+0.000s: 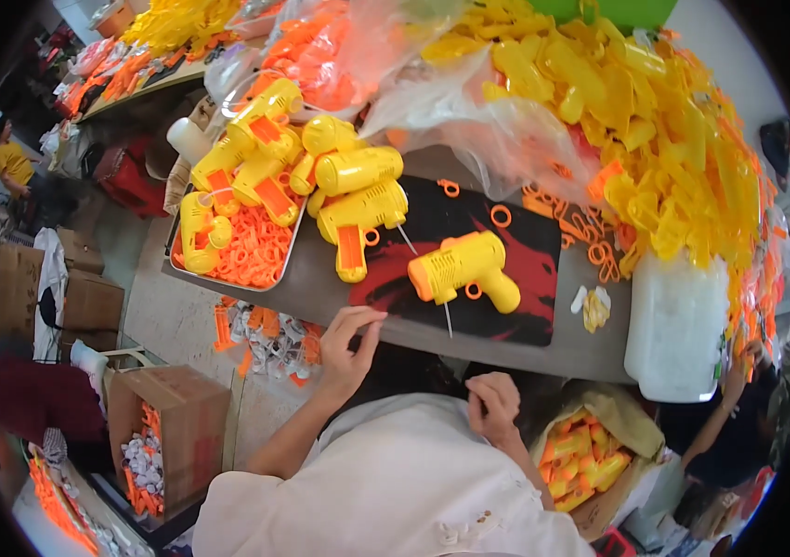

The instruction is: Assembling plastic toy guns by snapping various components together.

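Observation:
A yellow toy gun (464, 267) with an orange nose lies on the black and red mat (515, 320), a thin metal rod sticking out below it. Short of the mat's left front, at the table edge, my left hand (346, 351) is closed in a pinch; whatever its fingertips may hold is too small to make out. Lower and further right, my right hand (495, 404) is curled in front of my body, its inner side hidden. Another yellow toy gun (358, 218) with an orange grip piece rests at the mat's left edge, a thin rod beside it.
At the left, a metal tray (288, 265) holds orange trigger parts and yellow guns. Yellow shells (618, 111) heap up at back right, near a white plastic container (678, 325). A sack of yellow-orange guns (590, 455) stands below right. Co-workers sit or stand at both sides.

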A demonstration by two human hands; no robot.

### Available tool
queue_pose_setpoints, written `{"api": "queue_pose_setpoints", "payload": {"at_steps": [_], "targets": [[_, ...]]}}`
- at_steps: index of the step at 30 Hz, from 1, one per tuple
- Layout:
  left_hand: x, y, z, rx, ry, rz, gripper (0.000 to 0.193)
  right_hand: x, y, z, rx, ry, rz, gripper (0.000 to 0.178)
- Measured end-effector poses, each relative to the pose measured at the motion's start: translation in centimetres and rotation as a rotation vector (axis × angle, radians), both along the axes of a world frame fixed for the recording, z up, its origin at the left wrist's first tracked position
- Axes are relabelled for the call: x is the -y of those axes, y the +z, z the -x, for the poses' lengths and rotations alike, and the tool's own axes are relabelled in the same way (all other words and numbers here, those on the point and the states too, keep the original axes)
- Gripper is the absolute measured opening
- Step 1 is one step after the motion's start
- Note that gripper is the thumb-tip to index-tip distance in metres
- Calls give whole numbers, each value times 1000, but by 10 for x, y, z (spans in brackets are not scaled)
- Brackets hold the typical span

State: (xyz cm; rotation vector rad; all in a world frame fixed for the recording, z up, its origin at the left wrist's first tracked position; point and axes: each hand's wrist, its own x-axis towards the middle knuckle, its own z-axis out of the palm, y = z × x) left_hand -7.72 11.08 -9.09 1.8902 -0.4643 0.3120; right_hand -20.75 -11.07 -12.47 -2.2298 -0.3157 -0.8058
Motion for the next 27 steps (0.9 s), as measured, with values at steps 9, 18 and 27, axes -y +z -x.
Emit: {"api": "queue_pose_setpoints", "payload": {"at_steps": [9, 18, 27], "targets": [[-2, -19, 34, -142, -296, -45, 13, 35, -173, -40, -550, -255, 351, 36], [10, -45, 59, -370, -566, -286, 18, 44, -203, -44, -442, -372, 213, 32], [15, -68, 45, -323, -675, -479, 27, 2, -158, 19, -601, -238, 372, 35]]}}
